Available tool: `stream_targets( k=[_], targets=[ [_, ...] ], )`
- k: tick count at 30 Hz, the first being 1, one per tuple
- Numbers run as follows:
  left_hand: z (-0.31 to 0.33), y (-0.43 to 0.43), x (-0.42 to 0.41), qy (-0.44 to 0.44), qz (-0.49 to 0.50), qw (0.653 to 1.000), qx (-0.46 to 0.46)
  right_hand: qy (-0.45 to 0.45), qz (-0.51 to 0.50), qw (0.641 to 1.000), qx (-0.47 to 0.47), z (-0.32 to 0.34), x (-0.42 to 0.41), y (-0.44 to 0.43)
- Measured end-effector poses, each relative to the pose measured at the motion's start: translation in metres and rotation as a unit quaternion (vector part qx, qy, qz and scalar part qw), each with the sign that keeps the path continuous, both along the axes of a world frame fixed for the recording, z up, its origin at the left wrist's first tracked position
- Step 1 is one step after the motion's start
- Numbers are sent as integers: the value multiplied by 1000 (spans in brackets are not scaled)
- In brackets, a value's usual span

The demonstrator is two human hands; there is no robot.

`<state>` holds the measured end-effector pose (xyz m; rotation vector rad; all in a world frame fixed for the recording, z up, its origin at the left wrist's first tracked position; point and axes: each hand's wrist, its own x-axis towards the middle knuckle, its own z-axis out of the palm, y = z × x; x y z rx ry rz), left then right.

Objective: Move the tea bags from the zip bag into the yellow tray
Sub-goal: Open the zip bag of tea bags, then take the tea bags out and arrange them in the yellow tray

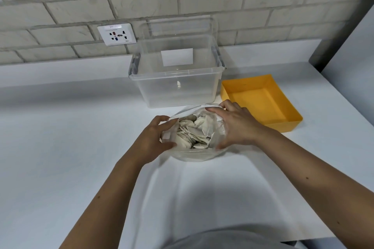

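Observation:
A clear zip bag (194, 154) stands on the white counter with its mouth pulled wide open. Several white tea bags (193, 130) fill it. My left hand (156, 137) grips the bag's left rim, thumb and fingers curled round the plastic. My right hand (232, 125) grips the right rim, fingers over the far edge and thumb at the near edge. The yellow tray (287, 121) sits to the right of the bag, just behind my right hand, with nothing in it.
A clear plastic bin (176, 76) stands behind the bag, against the brick wall, holding only a small white scrap. A wall socket (117, 34) is at the left of it. A grey panel (348, 46) bounds the counter on the right.

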<state>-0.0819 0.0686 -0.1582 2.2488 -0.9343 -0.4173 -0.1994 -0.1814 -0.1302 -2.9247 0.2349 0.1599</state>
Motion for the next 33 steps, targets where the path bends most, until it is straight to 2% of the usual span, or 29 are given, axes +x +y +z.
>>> stream_targets(
  k=[3,8,11,18,21,29,31,33],
  targets=[
    [3,5,-2,30,15,999,-10,-14,12,1000,-14,-2,-1,0],
    [4,-1,-21,19,110,990,-84,-41,-23,980,191,-5,-7,8],
    [2,-2,-29,-8,120,993,-16,-71,-30,969,233,-10,-10,7],
    [23,6,-22,-39,118,992,15,-72,-33,987,140,15,-8,15],
    [19,9,-24,-14,93,994,49,-28,-27,990,132,8,-8,21],
    [10,7,-25,28,100,993,59,-26,-32,993,112,7,-7,28],
    [13,6,-28,-19,102,994,39,-31,-34,996,80,8,-9,28],
    [17,4,-33,-150,119,982,5,-40,-34,998,46,9,-15,27]
  ],
)
